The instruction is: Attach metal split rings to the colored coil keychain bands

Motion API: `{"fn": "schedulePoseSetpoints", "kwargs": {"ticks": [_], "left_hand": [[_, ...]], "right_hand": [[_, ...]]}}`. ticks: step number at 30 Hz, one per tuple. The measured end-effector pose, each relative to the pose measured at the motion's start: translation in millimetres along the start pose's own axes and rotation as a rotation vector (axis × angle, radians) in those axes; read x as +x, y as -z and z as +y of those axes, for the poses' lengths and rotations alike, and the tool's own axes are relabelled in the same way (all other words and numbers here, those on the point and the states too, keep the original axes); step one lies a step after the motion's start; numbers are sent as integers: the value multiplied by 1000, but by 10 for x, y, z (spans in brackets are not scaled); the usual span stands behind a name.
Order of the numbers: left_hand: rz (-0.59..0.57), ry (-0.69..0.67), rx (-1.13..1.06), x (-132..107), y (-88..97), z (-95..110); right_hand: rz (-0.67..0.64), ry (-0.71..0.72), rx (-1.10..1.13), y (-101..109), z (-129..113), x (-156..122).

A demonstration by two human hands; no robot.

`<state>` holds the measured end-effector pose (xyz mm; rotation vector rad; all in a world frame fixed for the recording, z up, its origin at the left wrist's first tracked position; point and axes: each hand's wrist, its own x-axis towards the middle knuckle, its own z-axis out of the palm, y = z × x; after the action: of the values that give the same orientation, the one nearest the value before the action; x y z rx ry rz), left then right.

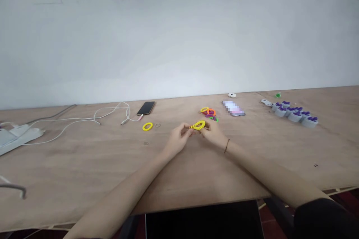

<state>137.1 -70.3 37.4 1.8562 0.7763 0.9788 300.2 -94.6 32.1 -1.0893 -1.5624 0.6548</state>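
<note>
One yellow coil [199, 125] is grasped by the left hand [179, 135] at nine o'clock and the right hand [214, 133] at three (opposed grips, presumably for steadiness).

The coil [199, 124] is bright yellow, a ridged, springy-looking band bent into a rounded loop. It is held, the left hand [179, 134] pinching its narrower end and the right hand [212, 130] gripping its rounder end. The loop tilts, its rounder end slightly higher, above the table [213, 179], in view nearer the back edge than the front edge. Fingers hide part of the narrow end.
</note>
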Motion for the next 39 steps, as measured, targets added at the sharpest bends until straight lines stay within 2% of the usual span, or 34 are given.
{"fn": "schedulePoseSetpoints", "kwargs": {"ticks": [3,5,7,9,12,14,17,20,24,30,33,36,39], "left_hand": [[14,-25,6,-8,-12,18],[25,-13,-3,0,-23,10],[52,66,-65,14,-41,-7],[74,204,-197,24,-66,-17],[22,346,-383,18,-103,-1],[-38,344,-412,3,-121,18],[-67,306,-411,-12,-126,29],[-83,284,-412,-2,-96,26],[-129,232,-264,34,-34,25],[-122,184,-28,61,-3,-51],[-120,127,66,56,-4,-72],[-117,25,176,44,-11,-44],[-103,-5,272,23,-21,-2]], "right_hand": [[-23,-113,226,-40,-8,10],[-22,-132,238,-47,-9,5],[19,-62,77,-29,-1,-9],[54,80,-207,6,14,-28],[26,277,-587,50,33,-58],[2,357,-702,53,30,-74],[-29,398,-709,27,9,-82],[-47,339,-552,8,-6,-64],[-42,154,-253,24,13,-7],[-189,-111,95,46,60,52],[-185,-145,115,47,62,56],[-187,-134,12,55,51,52],[-190,-118,-92,63,38,47]]}}
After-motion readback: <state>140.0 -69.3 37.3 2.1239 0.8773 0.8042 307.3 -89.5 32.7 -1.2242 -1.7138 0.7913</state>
